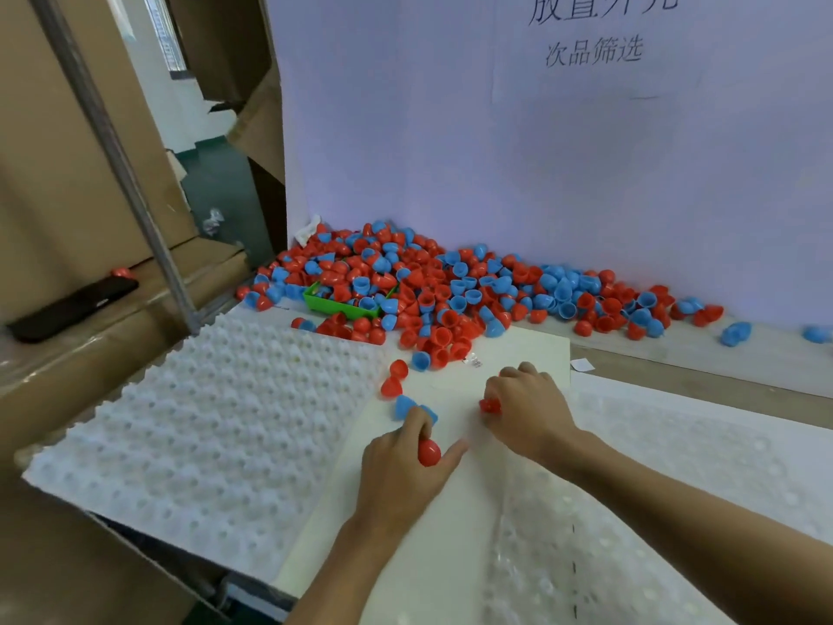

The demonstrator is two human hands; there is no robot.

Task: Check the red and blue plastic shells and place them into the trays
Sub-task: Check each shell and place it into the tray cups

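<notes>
The right hand (525,410) hides most of its red shell (490,405), the green bin (333,304) lies half buried under shells, and the top printed line (601,6) is cut off.

Shells (455,290) red and blue, mixed, at worktop's far edge. Bin (336,304) green. Trays (203,421) white, dimpled in rows. Board (450,512) cream. Backdrop (496,151) pale lilac, dark characters. Boxes (58,173) brown.
</notes>
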